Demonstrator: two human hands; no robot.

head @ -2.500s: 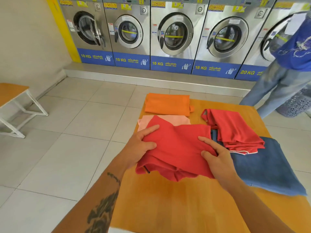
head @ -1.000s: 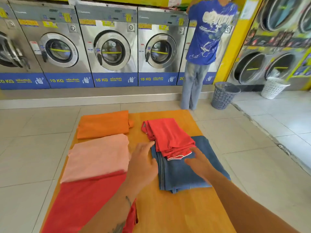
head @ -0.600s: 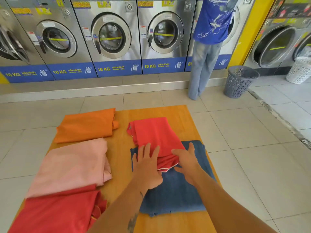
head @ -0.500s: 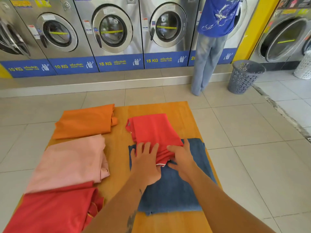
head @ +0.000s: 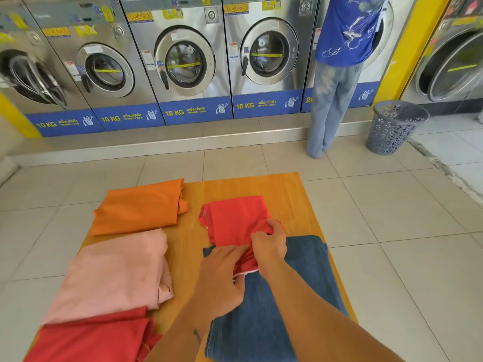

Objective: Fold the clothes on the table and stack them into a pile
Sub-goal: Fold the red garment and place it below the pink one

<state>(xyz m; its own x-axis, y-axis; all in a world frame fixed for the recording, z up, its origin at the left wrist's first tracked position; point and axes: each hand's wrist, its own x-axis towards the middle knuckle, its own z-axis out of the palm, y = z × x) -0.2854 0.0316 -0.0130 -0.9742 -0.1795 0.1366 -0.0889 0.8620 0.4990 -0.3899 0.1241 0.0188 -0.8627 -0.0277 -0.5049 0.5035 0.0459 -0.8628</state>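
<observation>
Fingers (head: 271,226) of the right hand (head: 269,244) pinch a bunched fold of the folded red cloth garment (head: 235,220), which lies partly on the folded blue denim piece (head: 264,317) on the orange wooden table (head: 285,189). Beside it, the left hand (head: 222,278) curls closed on the same garment's near, white-trimmed edge. Along the table's left side lie a folded orange cloth (head: 141,205), a folded pale pink cloth (head: 115,273) and a folded red cloth (head: 88,340)

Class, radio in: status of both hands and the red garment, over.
Left hand and right hand both gripping red garment. It lies partly on the jeans. Nothing in the way.
</observation>
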